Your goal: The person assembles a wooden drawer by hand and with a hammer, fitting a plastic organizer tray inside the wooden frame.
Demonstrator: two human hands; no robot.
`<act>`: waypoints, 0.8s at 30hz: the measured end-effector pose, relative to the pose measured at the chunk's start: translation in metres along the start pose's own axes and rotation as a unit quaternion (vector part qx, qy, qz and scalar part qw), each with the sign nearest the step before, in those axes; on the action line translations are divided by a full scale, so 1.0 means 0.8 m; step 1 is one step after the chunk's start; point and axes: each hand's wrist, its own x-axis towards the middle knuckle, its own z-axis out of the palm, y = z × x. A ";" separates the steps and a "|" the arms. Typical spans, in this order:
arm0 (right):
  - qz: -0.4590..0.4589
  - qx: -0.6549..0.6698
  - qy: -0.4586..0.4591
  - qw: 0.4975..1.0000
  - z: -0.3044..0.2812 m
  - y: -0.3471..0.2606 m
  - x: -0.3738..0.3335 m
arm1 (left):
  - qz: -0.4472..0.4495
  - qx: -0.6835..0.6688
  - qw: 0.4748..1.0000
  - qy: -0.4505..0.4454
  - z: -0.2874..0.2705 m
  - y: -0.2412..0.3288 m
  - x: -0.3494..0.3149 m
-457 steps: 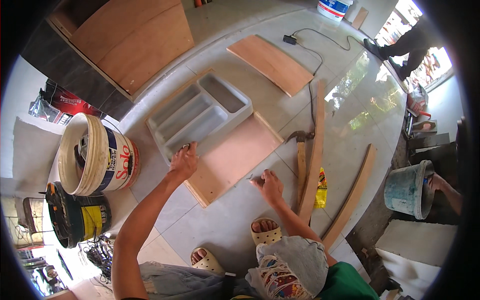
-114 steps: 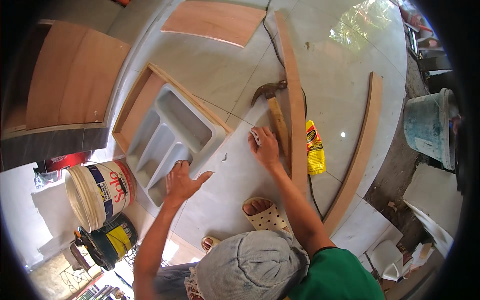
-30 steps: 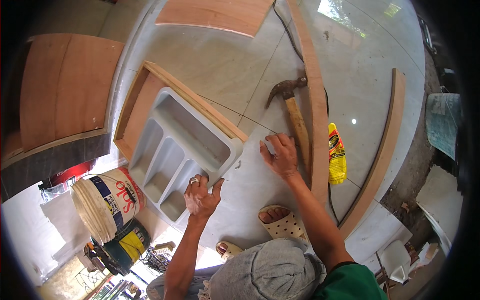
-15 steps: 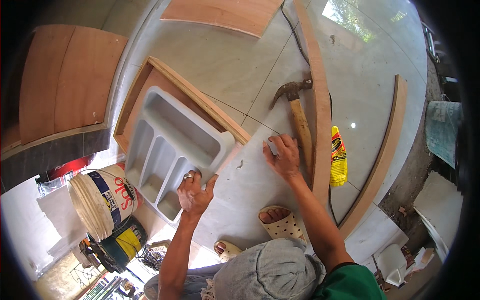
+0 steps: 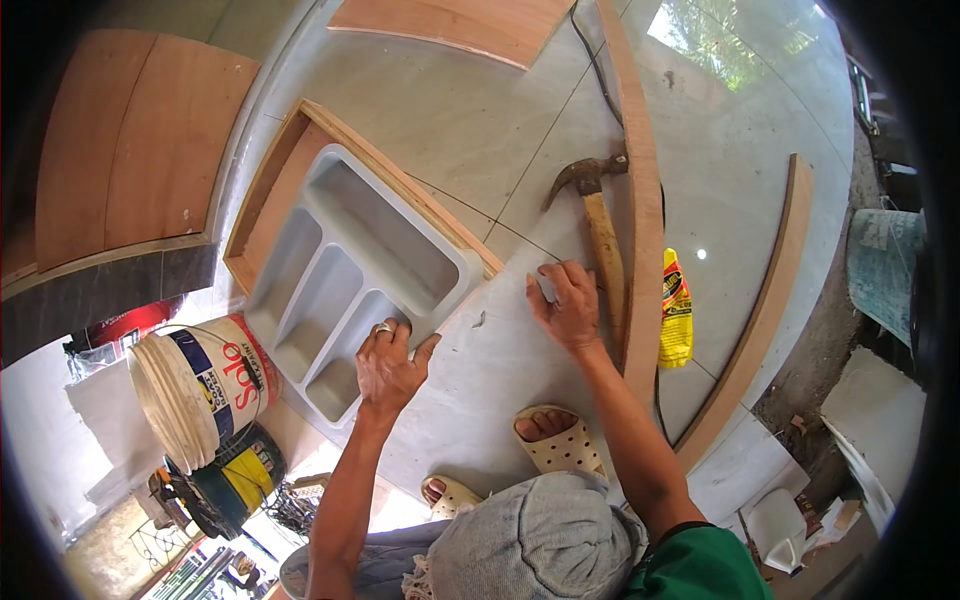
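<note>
A light grey cutlery tray (image 5: 466,268) with several compartments lies tilted in a shallow wooden drawer box (image 5: 360,146), its right side up against or over the box's long edge. My left hand (image 5: 390,368), a ring on one finger, is closed on the tray's near rim, fingers inside a compartment and thumb outside. Above the tiled floor, my right hand (image 5: 568,315) is empty, with thumb and fingers curled but apart. Just right of it lies a claw hammer (image 5: 602,235) with a wooden handle.
A long wooden strip (image 5: 643,220) runs beside the hammer, with a yellow packet (image 5: 676,320) and a black cord past it. Another strip (image 5: 770,300) lies farther right. Paint buckets (image 5: 205,385) stand at left. Plywood (image 5: 460,25) lies at the far side. My slippered feet are near.
The tray has shifted up and to the right against the drawer box's long edge, my left hand staying on its rim. My right hand has barely moved.
</note>
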 end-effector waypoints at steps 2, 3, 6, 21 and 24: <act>0.002 -0.003 -0.008 1.000 -0.001 0.000 0.000 | 0.006 -0.019 1.000 0.005 -0.001 -0.003 0.001; 0.001 -0.003 -0.008 1.000 -0.001 -0.001 0.000 | 0.010 -0.017 1.000 0.012 -0.002 -0.004 0.001; 0.002 -0.008 -0.010 1.000 -0.002 0.000 0.000 | 0.009 -0.008 1.000 -0.014 -0.001 -0.003 0.001; -0.013 -0.015 0.000 1.000 0.000 -0.001 0.001 | -0.001 -0.036 0.999 -0.005 -0.006 -0.002 0.001; -0.005 -0.014 -0.005 1.000 0.000 -0.001 0.001 | -0.010 -0.028 0.999 -0.011 -0.005 -0.001 0.000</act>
